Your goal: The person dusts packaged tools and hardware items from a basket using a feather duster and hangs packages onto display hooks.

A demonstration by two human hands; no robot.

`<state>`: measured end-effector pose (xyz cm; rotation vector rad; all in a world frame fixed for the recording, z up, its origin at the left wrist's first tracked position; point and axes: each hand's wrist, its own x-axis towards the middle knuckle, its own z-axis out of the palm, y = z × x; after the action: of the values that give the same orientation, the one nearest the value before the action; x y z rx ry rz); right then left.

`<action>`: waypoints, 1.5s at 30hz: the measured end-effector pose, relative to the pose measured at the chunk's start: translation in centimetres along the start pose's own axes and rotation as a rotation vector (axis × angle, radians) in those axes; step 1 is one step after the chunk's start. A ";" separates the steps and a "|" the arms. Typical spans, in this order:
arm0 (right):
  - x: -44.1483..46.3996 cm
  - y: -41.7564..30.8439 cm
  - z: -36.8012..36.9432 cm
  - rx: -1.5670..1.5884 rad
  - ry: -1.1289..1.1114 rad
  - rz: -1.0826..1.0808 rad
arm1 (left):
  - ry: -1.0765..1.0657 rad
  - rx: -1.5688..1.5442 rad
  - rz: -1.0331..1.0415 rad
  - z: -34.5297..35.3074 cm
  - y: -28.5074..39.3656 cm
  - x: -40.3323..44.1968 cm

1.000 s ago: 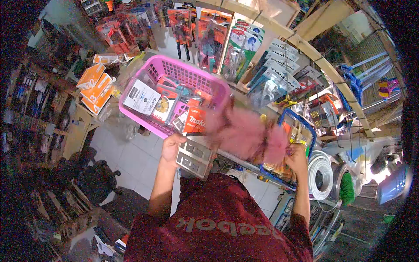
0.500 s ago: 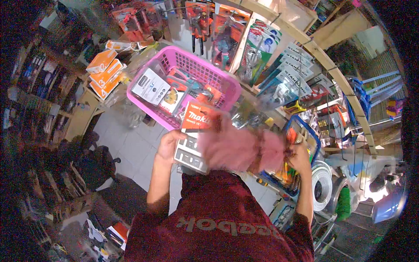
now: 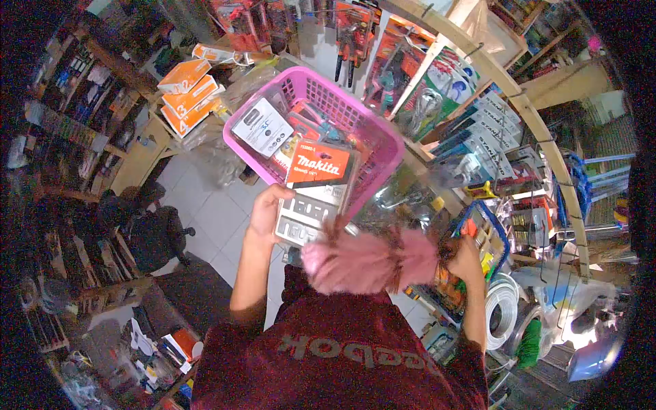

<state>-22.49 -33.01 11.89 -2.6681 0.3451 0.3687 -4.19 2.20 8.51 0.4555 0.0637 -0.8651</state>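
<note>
My left hand [image 3: 265, 213] is closed on the left edge of a Makita blister pack [image 3: 320, 167], orange and black at the top with grey parts behind clear plastic below. The pack is tilted in front of a pink plastic basket [image 3: 391, 150]. A fluffy pink duster [image 3: 369, 263] extends leftward from my right hand [image 3: 467, 261], whose fingers are wrapped round its handle end. The duster's tip overlaps the pack's lower right corner; whether it touches cannot be made out. Inside the basket are a white boxed item [image 3: 262, 128] and several orange-carded tools.
Orange numbered boxes [image 3: 193, 102] sit left of the basket. Carded pliers [image 3: 350, 41] and Standard-labelled packs [image 3: 493, 130] hang behind and to the right. A blue-rimmed basket [image 3: 504, 239] of tools is beside my right hand, near a coil of pale hose [image 3: 502, 311].
The duster has swept down and left off the pack's face, uncovering the Makita label. My left hand still holds the pack. The camera view has shifted, moving the surroundings rightward.
</note>
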 end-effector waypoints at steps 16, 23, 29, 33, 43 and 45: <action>3.1 -4.5 3.8 0.081 0.333 0.025 | -0.133 -0.211 0.228 1.1 5.0 -0.3; 4.5 -9.9 7.3 0.270 0.494 -0.165 | -0.065 -0.320 0.314 0.6 5.8 -0.3; 4.8 -9.5 9.7 0.177 0.444 -0.347 | 0.028 -0.095 0.365 -1.2 7.2 0.0; 4.7 -10.2 10.7 0.213 0.523 -0.077 | -0.019 -0.272 0.289 0.0 7.5 -0.5; 3.0 -10.0 12.2 0.253 0.448 0.060 | -0.019 -0.074 0.294 1.9 6.9 -0.6; 2.7 -8.9 12.9 0.191 0.429 0.027 | -0.005 0.018 0.298 2.1 6.3 -0.8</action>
<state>-19.93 -20.02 3.13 -2.5364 0.5152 -0.2259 -0.28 5.37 12.86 0.4658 -0.0164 -0.5741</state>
